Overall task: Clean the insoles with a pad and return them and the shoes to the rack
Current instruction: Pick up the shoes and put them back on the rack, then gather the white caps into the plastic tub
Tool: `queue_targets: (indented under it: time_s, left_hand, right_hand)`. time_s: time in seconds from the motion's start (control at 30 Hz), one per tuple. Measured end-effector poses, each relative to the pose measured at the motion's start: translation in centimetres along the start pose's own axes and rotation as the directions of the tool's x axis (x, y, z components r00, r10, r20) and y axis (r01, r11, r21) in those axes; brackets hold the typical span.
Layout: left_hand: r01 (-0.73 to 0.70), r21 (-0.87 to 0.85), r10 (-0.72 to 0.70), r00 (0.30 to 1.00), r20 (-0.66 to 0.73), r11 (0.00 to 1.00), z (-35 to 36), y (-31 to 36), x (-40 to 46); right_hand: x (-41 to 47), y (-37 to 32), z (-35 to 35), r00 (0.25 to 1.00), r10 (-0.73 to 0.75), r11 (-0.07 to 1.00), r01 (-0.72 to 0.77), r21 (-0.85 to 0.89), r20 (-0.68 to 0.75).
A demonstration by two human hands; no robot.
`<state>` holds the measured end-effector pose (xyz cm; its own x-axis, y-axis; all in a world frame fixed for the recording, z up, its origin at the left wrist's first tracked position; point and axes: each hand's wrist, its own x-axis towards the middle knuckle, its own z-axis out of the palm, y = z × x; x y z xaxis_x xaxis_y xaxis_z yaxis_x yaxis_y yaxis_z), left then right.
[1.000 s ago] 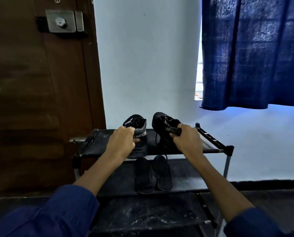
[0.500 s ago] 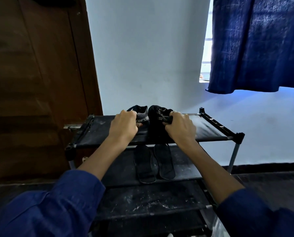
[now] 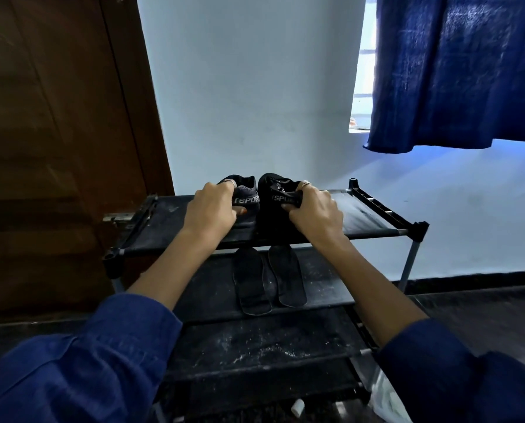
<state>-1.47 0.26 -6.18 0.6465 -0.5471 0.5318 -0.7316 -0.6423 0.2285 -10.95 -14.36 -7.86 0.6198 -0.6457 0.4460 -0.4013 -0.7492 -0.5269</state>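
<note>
Two black sports shoes stand side by side on the top shelf of a black shoe rack (image 3: 374, 230), heels toward me. My left hand (image 3: 211, 212) grips the heel of the left shoe (image 3: 246, 193). My right hand (image 3: 314, 213) grips the heel of the right shoe (image 3: 273, 190); a ring shows on one finger. On the second shelf, just below, two dark insoles lie flat and parallel: the left insole (image 3: 250, 280) and the right insole (image 3: 287, 276). No pad is in sight.
A brown wooden door (image 3: 57, 148) stands left of the rack, its latch plate (image 3: 118, 216) near the rack's corner. A pale wall is behind, a blue curtain (image 3: 459, 71) hangs upper right. The lower shelves (image 3: 255, 346) are dusty. A small white object (image 3: 298, 407) lies on the dark floor.
Both shoes have come down from slightly raised and tilted to resting upright on the top shelf, closer together. My hands stay on their heels. The camera has tilted downward.
</note>
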Motion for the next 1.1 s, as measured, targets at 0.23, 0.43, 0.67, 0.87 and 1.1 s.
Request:
queue_targets:
  time_s: [0.23, 0.43, 0.67, 0.87, 1.1]
  left_hand:
    - [0.149, -0.17, -0.16, 0.986, -0.05, 0.974, 0.9, 1.4, -2.9]
    - [0.077, -0.253, -0.114, 0.984, -0.136, 0.964, 3.2, 3.0, -7.3]
    - [-0.075, -0.291, 0.027, 0.986, -0.165, 0.954, 7.3, 6.6, -14.6]
    - [-0.079, -0.333, 0.097, 0.995, 0.037, 0.94, 13.9, 8.7, -22.0]
    - [0.144, -0.328, 0.015, 0.899, 0.437, 0.934, 22.8, 8.9, -28.0]
  right_hand:
    - [-1.1, 0.2, -0.8, 0.996, -0.002, 0.999, -0.003, 0.052, 0.085]
    - [-4.8, 1.9, -2.0, 0.989, -0.113, 0.973, 0.13, 0.192, -0.094]
    - [-9.7, 7.4, -3.1, 0.984, -0.03, 0.966, 0.074, 0.248, -0.178]
    - [-15.7, 15.3, -1.2, 0.977, 0.175, 0.946, -0.132, 0.296, -0.125]
    - [-23.1, 27.1, 4.8, 0.867, 0.493, 0.85, -0.498, 0.17, 0.072]
